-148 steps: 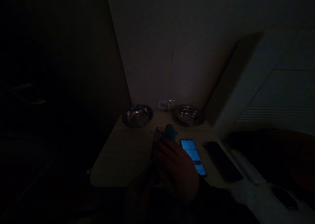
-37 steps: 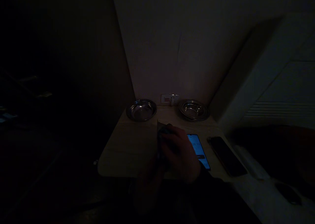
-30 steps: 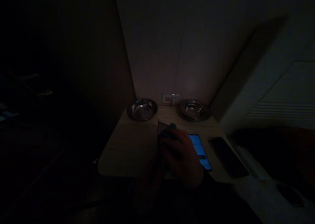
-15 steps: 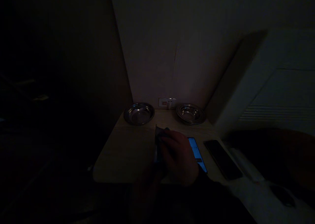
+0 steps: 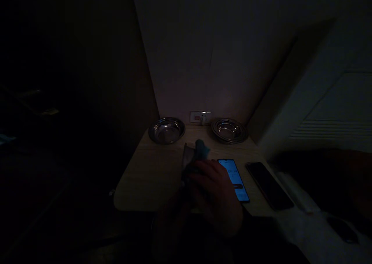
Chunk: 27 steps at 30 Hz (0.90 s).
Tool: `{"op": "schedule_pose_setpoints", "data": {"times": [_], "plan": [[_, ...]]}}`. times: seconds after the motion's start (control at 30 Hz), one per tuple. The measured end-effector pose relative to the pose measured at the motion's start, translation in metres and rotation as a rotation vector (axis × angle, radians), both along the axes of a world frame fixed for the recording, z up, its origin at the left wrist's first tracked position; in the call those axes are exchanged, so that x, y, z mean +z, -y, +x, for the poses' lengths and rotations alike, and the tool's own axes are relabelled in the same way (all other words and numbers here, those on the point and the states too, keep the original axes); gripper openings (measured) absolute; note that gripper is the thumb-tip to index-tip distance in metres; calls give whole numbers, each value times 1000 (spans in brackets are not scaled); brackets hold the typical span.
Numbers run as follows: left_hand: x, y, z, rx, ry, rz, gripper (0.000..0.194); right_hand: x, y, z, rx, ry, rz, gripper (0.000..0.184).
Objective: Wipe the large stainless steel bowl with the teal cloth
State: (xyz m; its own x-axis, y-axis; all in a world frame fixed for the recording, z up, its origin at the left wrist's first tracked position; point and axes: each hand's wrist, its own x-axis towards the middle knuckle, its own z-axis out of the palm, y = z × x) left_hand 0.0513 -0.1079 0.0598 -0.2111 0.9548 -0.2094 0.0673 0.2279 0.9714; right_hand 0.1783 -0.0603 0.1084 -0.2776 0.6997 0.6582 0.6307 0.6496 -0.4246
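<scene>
The view is very dark. My right hand (image 5: 217, 196) is closed on a bluish cloth (image 5: 201, 149), which bunches up above its fingers. The cloth lies against a metal bowl (image 5: 187, 155), tipped on edge so that only part of its rim and wall shows. Below, in deep shadow, my left hand (image 5: 171, 219) is near the bowl's lower side; its fingers are too dark to make out. Both hands are over the front of a small wooden table (image 5: 142, 175).
A shiny steel bowl (image 5: 167, 131) stands at the back left, a stack of steel bowls (image 5: 229, 131) at the back right. A lit phone (image 5: 236, 182) and a dark phone (image 5: 270, 186) lie on the right. A socket panel (image 5: 200, 117) is on the wall.
My right hand has shifted slightly down and right, and more of the cloth and bowl rim shows. The lit phone is less covered. The whole view has moved a little.
</scene>
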Motion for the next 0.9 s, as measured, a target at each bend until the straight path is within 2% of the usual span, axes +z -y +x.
{"op": "schedule_pose_setpoints", "data": {"times": [0.07, 0.17, 0.27, 0.5, 0.7, 0.8, 0.9], "plan": [[0, 1, 0, 12, -10, -25, 34, 1, -11, 1, -10, -2, -54, 19], [-1, 3, -1, 123, 20, -49, 38, -2, -35, 3, -4, -48, -170, 21], [-3, 2, -6, 205, 112, 13, 42, -11, -44, 5, 45, -159, -245, 24], [2, -5, -9, 317, 314, 96, 32, -31, -19, 3, 57, -440, -269, 23], [4, -12, -4, 287, 150, 113, 37, -38, 6, 3, 28, -373, -178, 29], [3, -10, -5, 256, 64, 86, 37, -41, 18, 3, 7, -333, -137, 31], [-1, -4, -7, 283, 19, 74, 36, -45, 28, 1, -6, -292, -100, 33]]}}
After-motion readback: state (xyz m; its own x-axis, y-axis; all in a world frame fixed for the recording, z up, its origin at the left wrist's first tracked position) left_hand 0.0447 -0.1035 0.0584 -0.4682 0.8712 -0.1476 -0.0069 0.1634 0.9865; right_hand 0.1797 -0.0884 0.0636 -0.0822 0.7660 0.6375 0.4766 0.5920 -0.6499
